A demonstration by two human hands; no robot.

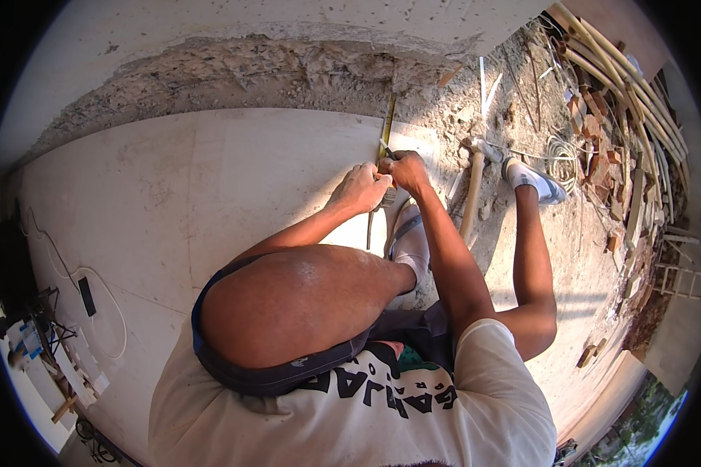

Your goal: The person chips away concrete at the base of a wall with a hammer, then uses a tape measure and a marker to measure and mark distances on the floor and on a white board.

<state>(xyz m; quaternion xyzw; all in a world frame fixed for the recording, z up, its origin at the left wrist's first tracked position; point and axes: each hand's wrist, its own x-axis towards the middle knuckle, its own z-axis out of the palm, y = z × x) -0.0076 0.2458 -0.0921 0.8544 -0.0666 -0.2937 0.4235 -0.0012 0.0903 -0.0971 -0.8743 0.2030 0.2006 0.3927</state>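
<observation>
My left hand (360,187) is closed on a tape measure (385,196), whose yellow blade (389,117) runs away from me to the broken base of the wall. Just beside it my right hand (406,170) grips a dark pen-like tool (389,154) with a pale end, held against the blade near the white board's edge. A thin dark strip (370,229) lies below the case. My sandaled foot (409,241) is close under my hands. To the right lies a hammer (473,191) with a wooden handle.
A large white board (132,194) covers the left, with cords and a black power strip (86,296). The chipped wall (273,62) runs along the top. Rubble (467,117), coiled wire (561,159) and piled pale pipes (631,93) with broken bricks (592,117) fill the right.
</observation>
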